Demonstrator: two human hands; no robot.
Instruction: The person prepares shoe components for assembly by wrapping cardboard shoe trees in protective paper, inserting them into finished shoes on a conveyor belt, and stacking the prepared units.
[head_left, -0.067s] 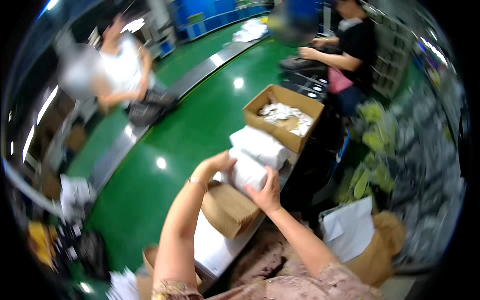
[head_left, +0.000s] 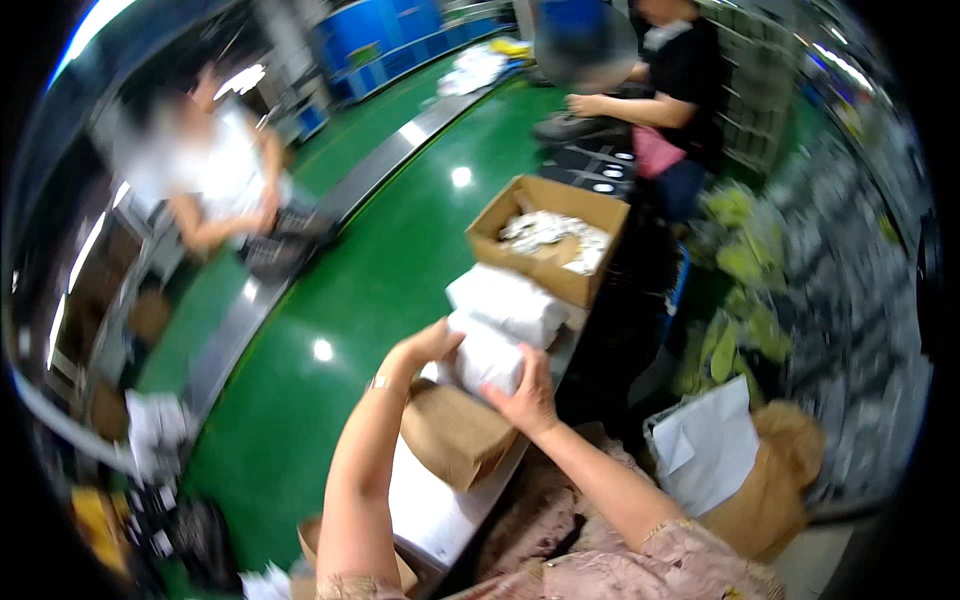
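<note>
Both my hands hold a white packet.
Head view: my left hand [head_left: 428, 345] and right hand [head_left: 527, 398] grip the white packet [head_left: 488, 358] at the frame's middle, above a brown bag [head_left: 455, 432] on the desk [head_left: 425, 510].

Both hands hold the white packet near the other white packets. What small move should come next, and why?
Probably lower the white packet onto the brown paper bag just below it. The left hand and right hand grip it from both sides, and the stacked white packets already fill the space behind.
</note>
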